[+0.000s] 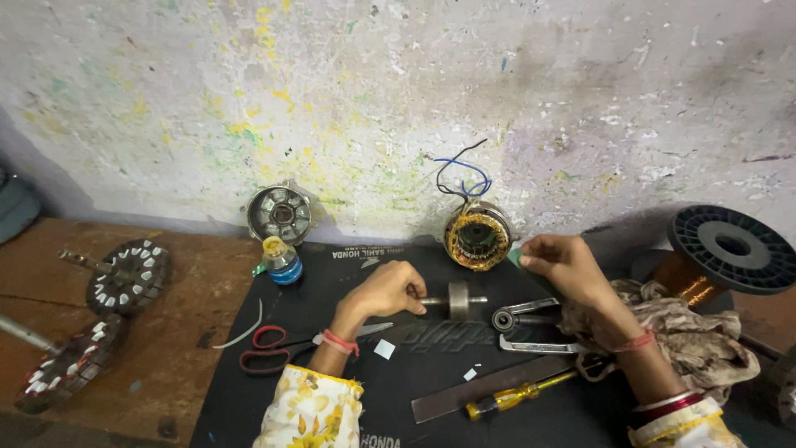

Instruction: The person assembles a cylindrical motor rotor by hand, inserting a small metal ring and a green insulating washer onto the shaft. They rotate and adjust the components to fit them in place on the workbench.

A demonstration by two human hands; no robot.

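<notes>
We see soft, even light with no glare, brightest on the wall [398, 91] above the wound stator [477, 239]. Left of the stator the corner falls dim, and short soft shadows sit beneath it. The wall bows at both edges, and detail softens toward the corners.
</notes>
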